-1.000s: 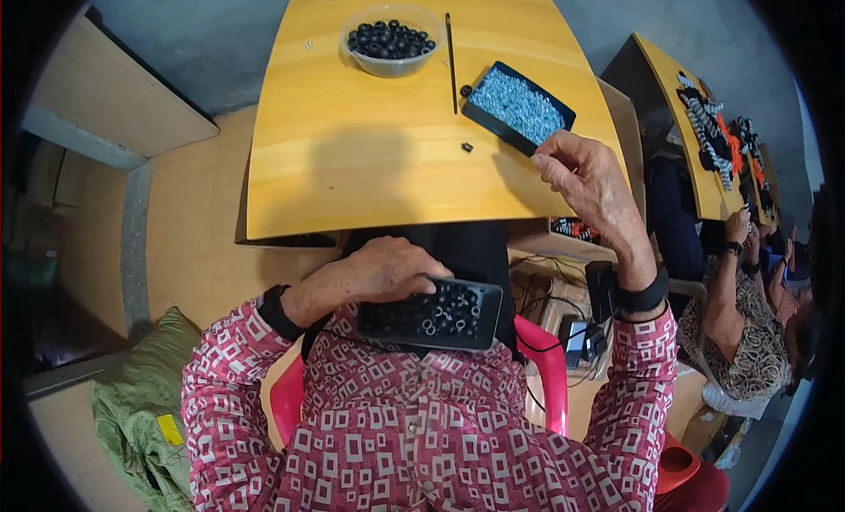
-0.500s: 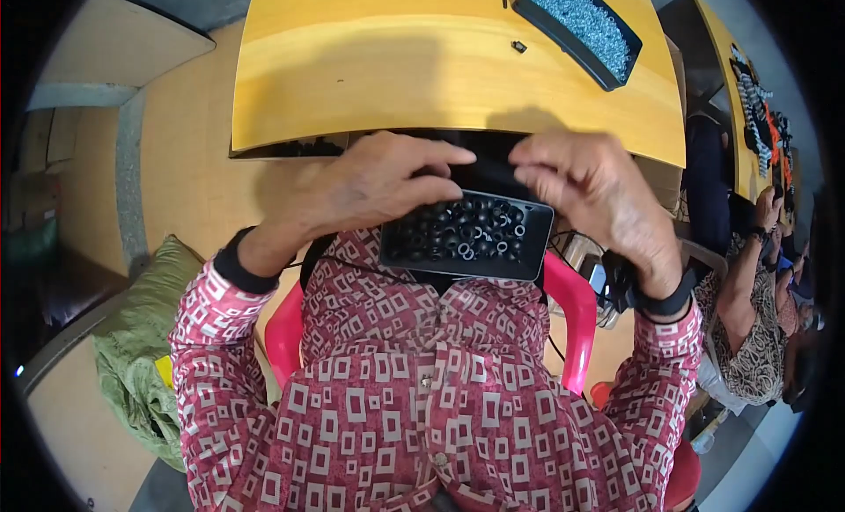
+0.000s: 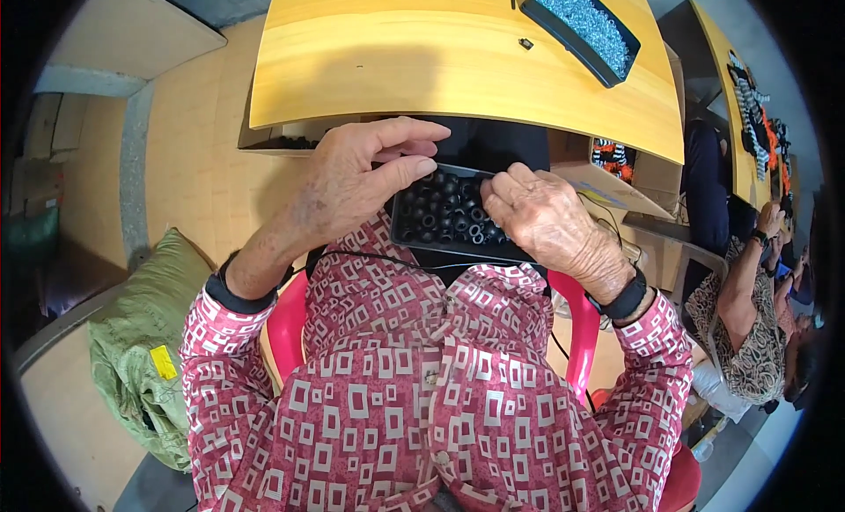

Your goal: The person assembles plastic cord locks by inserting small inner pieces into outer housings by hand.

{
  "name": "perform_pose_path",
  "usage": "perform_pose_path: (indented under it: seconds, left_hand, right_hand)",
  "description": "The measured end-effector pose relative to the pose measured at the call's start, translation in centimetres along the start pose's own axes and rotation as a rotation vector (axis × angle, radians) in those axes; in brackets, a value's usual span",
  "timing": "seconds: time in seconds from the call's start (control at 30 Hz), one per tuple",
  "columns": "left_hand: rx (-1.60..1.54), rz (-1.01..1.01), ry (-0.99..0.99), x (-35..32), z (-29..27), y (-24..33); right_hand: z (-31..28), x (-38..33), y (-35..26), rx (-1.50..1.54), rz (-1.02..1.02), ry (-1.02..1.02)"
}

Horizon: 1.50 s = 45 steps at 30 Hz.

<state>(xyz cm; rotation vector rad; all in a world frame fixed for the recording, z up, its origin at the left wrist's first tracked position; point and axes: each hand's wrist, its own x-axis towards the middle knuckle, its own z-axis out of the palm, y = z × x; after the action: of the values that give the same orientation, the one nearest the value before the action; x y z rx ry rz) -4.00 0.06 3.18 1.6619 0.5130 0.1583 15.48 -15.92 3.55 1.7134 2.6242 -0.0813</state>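
The small black tray (image 3: 449, 215) of black rings sits on the lap below the counter (image 3: 440, 63), left hand (image 3: 352, 182) fingers pinching its far edge, right hand (image 3: 546, 222) fingers curled among the rings; a tilt could spill them.

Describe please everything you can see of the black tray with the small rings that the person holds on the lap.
The black tray is a shallow rectangular tray, plastic by its look, filled with small black ring-shaped parts. It lies roughly level on the person's lap, below the edge of the yellow wooden table. The left hand covers its left end, fingers over the far rim. The right hand rests on its right end, fingertips among the rings.
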Motion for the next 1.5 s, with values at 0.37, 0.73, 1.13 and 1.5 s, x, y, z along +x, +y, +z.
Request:
perform_pose_path:
  seconds: [0.37, 0.73, 1.13, 1.5]
  left_hand:
    - [-0.639, -0.059, -0.074, 0.1, 3.7, 1.5]
    - [-0.770, -0.219, -0.015, 0.5, 3.3, 1.6]
    - [-0.766, -0.266, -0.021, 1.5, 2.9, 2.6]
    - [-0.757, -0.278, -0.036, 1.6, 2.8, 3.7]
  right_hand:
    - [-4.0, 0.5, -1.2, 0.882, 0.422, 0.487]
    - [-7.0, 0.6, 5.9, 0.378, 0.366, 0.543]
    - [-6.0, 4.7, 17.8, 0.105, 0.511, 0.322]
    - [-5.7, 4.1, 18.9, 0.161, 0.566, 0.286]
